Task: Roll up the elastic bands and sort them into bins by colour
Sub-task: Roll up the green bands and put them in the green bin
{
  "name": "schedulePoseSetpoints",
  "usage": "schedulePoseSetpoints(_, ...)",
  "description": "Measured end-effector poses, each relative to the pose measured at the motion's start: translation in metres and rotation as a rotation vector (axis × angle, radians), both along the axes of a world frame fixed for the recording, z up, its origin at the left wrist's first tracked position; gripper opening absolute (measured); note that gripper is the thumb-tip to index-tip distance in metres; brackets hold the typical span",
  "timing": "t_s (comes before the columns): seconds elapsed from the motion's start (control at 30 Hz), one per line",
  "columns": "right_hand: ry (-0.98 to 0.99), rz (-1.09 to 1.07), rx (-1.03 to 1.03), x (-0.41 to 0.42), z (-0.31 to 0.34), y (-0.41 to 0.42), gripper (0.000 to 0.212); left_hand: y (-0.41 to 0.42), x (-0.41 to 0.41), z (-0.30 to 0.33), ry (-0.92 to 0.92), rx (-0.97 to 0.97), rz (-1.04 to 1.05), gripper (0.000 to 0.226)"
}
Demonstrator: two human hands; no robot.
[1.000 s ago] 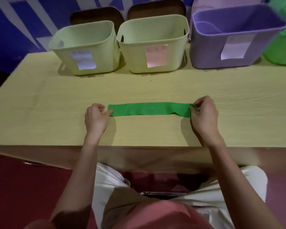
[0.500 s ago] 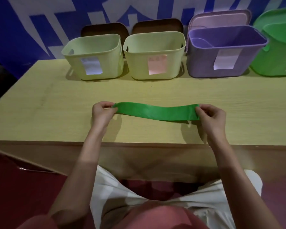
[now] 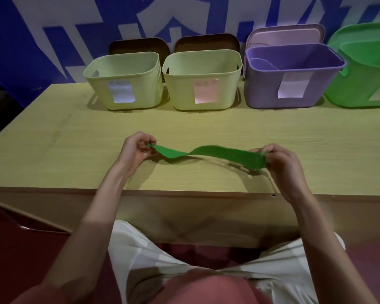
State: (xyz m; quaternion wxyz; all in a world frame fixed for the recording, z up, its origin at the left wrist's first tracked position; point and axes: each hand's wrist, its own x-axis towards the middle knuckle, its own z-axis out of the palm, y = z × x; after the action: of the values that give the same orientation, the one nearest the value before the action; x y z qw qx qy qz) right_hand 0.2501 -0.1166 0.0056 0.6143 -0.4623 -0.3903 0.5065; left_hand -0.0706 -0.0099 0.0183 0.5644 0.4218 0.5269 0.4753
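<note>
A flat green elastic band (image 3: 215,154) hangs stretched between my hands, a little above the wooden table (image 3: 206,128), with a twist near its left end. My left hand (image 3: 134,150) pinches the left end. My right hand (image 3: 282,160) pinches the right end. Along the back stand a pale yellow bin with a white label (image 3: 123,81), a pale yellow bin with a pink label (image 3: 203,80), a purple bin (image 3: 292,75) and a green bin (image 3: 364,71) at the far right.
Two brown lids (image 3: 138,46) lean behind the yellow bins, and a pink lid (image 3: 285,35) stands behind the purple one. The table's front edge runs just under my wrists. A blue and white wall backs the bins.
The band lay flat on the table a second ago. Both hands have lifted it off the surface, and it now sags and twists near the left end.
</note>
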Motion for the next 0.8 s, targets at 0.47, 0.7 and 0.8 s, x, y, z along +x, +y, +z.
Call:
schedulePoseSetpoints(0.47, -0.625, 0.308, 0.057, -0.008, 0.005, -0.014, 0.017, 0.062, 0.040, -0.014, 0.472, 0.258, 0.021, 0.034)
schedulePoseSetpoints(0.7, -1.114, 0.013, 0.148, 0.014, 0.000, 0.002, 0.013, 0.069, 0.047, -0.017, 0.431, 0.183, 0.117, 0.026)
schedulePoseSetpoints(0.8, -1.237, -0.172, 0.154, 0.034, 0.000, 0.024, 0.014, 0.061, 0.039, -0.018, 0.498, 0.148, 0.072, 0.030)
